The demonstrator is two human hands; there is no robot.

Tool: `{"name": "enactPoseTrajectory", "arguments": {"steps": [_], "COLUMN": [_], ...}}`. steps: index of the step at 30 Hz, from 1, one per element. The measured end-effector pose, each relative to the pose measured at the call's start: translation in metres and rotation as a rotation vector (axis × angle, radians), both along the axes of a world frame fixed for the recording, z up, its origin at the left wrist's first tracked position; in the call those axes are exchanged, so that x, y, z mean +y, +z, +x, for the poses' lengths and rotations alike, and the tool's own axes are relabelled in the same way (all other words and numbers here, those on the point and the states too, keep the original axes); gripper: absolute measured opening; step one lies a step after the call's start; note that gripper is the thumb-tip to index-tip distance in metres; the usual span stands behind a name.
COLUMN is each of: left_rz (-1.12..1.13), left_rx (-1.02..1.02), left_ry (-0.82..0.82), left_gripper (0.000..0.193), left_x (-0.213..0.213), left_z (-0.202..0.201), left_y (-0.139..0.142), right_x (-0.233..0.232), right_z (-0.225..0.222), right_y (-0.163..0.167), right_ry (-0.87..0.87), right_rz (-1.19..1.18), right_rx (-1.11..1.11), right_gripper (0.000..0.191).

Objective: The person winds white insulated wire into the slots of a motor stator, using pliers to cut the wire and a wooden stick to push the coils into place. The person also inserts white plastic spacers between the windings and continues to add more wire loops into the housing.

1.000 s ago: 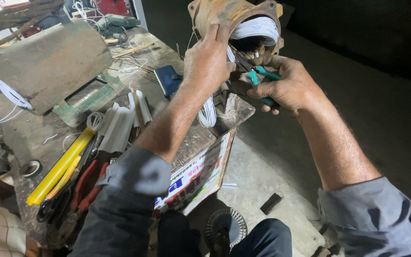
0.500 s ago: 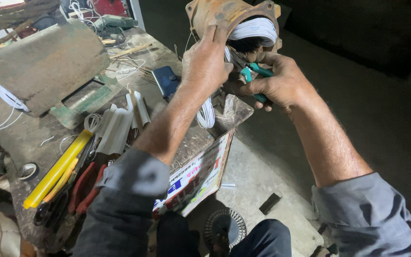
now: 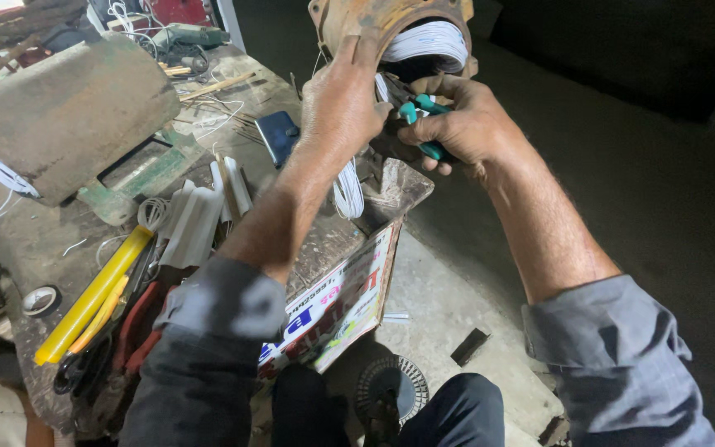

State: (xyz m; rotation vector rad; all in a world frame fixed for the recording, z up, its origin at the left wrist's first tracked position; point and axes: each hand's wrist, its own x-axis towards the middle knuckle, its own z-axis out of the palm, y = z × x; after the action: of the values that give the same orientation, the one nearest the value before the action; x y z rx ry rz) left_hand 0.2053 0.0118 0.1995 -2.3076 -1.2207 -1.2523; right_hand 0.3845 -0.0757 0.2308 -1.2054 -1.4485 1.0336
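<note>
In the head view, we see little change from the earlier frames: both hands stay at the mouth of the rusty motor housing at the top centre of the frame. The view has shifted slightly, so the housing sits a touch higher and more of it is cut off by the top edge. The left hand still rests on the housing's lower rim, fingers bent over the edge; we cannot tell whether it grips anything, since the fingertips are hidden inside the opening. The right hand remains curled shut around the teal-handled pliers, whose jaws point toward the white winding wires inside the housing. The tip of the pliers is hidden behind the left hand, so we cannot make out whether it bites a wire.

A loop of white wire hangs below the left wrist. To the left, the table carries a yellow tube, red-handled pliers, white plastic strips, a dark blue phone and a roll of tape. A large rusty cylinder fills the upper left. A printed board leans against the table's edge. At the bottom centre a dark finned disc lies between the knees, partly hidden.
</note>
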Motion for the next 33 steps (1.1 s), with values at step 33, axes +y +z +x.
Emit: {"name": "enactPoseTrajectory", "arguments": {"steps": [33], "left_rz": [-0.036], "left_rx": [-0.463], "left_ry": [0.023], "left_gripper": [0.085], "left_x": [0.041], "left_z": [0.038], "left_y": [-0.012], "right_x": [-0.06], "right_z": [0.019], "right_y": [-0.13], "right_ry": [-0.162], "right_rz": [0.14], "right_rx": [0.544], "right_gripper": [0.031]}}
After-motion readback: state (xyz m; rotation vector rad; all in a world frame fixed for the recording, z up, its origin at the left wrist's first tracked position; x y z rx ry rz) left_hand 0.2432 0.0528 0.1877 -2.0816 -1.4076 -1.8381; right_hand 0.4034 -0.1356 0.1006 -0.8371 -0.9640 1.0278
